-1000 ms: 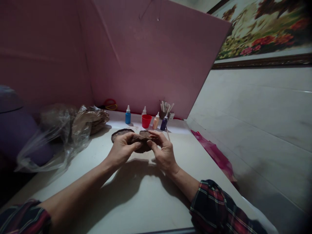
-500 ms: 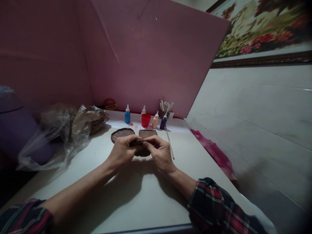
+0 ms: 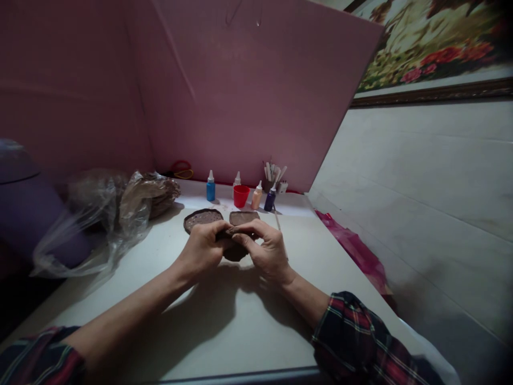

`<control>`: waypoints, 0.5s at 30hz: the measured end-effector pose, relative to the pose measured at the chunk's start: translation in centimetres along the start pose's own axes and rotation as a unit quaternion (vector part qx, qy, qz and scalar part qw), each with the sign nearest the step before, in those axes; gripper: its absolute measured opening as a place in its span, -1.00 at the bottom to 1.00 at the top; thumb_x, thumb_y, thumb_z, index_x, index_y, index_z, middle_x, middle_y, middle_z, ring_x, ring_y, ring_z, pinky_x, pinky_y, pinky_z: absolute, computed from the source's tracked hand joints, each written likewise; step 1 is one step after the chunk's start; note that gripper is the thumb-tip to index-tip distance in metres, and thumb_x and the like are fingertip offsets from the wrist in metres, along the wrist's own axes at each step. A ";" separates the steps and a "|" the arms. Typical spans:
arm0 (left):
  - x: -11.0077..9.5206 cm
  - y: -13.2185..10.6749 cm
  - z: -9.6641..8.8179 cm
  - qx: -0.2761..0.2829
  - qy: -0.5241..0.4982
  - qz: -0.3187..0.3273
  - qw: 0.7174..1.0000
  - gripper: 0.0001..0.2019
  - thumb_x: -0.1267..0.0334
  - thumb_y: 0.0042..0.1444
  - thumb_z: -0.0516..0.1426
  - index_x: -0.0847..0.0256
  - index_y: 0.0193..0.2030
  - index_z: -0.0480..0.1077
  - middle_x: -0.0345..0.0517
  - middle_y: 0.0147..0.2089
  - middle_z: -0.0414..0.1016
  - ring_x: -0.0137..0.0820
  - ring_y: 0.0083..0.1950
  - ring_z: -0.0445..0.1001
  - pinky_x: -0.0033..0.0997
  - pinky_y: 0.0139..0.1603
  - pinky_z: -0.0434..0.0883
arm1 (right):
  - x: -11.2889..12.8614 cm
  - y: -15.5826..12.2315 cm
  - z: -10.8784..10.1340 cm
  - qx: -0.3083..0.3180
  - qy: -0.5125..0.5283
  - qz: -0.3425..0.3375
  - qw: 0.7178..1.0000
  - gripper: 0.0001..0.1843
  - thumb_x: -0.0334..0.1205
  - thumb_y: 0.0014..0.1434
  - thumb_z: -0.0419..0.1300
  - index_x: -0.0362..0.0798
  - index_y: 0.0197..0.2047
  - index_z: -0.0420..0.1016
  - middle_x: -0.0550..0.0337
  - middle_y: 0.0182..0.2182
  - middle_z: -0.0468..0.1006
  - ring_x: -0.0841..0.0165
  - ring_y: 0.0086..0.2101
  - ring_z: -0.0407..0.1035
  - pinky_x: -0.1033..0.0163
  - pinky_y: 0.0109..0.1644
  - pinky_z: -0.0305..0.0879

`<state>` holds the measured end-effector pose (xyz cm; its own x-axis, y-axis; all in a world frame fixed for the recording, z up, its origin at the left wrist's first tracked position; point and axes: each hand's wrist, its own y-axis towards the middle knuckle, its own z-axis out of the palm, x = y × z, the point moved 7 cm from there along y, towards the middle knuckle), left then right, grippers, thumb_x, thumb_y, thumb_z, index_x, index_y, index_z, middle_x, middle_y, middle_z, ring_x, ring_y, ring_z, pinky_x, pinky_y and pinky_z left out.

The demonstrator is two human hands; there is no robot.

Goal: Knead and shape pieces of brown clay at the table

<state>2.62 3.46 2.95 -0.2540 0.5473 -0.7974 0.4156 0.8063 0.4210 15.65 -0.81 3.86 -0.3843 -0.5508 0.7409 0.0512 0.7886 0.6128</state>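
Both hands meet over the middle of the white table (image 3: 224,326). My left hand (image 3: 202,247) and my right hand (image 3: 265,247) pinch the same brown lump of clay (image 3: 234,251), fingers curled round its top edge. Just behind them lie two flat brown clay pieces: a round dotted one (image 3: 201,217) on the left and a squarer slab (image 3: 243,217) on the right. A thin white stick (image 3: 277,220) lies beside my right hand.
At the back stand a blue bottle (image 3: 210,188), a red cup (image 3: 241,195), an orange bottle (image 3: 256,198), a dark blue bottle (image 3: 270,199) and a holder of tools (image 3: 272,176). A clear plastic bag with clay (image 3: 120,206) lies left. Pink boards (image 3: 248,91) wall the table.
My hands drew closer together on the clay lump and pressed it into a smaller, folded shape. The squarer slab behind them has come into view.
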 end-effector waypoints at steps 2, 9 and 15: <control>0.1 -0.1 0.2 0.002 0.036 0.000 0.999 -0.89 0.38 -0.01 0.15 0.23 -0.34 0.51 -0.19 -0.44 0.52 -0.41 -0.40 0.44 -0.47 -0.37 0.35 | -0.1 -0.2 0.2 -0.001 -0.004 0.006 1.000 -0.90 -0.24 0.10 0.25 -0.03 -0.30 0.59 0.15 -0.38 0.56 0.34 -0.34 0.43 0.23 -0.22 0.36; 0.1 0.6 0.5 0.023 -0.158 -0.033 0.987 -0.65 0.26 0.00 0.21 0.25 -0.04 0.39 -0.08 -0.19 0.54 -0.32 -0.18 0.51 -0.32 -0.17 0.44 | -1.5 0.2 -0.9 -0.089 0.100 0.067 0.989 -0.90 -0.23 0.08 0.24 -0.06 -0.32 0.53 0.21 -0.40 0.57 0.38 -0.35 0.43 0.27 -0.24 0.38; 0.5 0.6 0.0 0.013 -0.174 -0.056 0.983 -0.81 0.28 0.03 0.18 0.31 -0.22 0.42 -0.10 -0.40 0.51 -0.36 -0.39 0.49 -0.36 -0.34 0.45 | -0.8 0.6 -0.8 -0.037 0.084 0.049 0.995 -0.71 -0.18 0.03 0.32 -0.03 -0.14 0.52 0.15 -0.24 0.57 0.35 -0.30 0.45 0.24 -0.21 0.41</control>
<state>2.73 4.20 2.82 0.0127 0.3419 -0.9397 0.4257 0.8485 0.3144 16.72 -0.08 3.84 -0.2146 -0.5158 0.8294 0.1505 0.8216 0.5499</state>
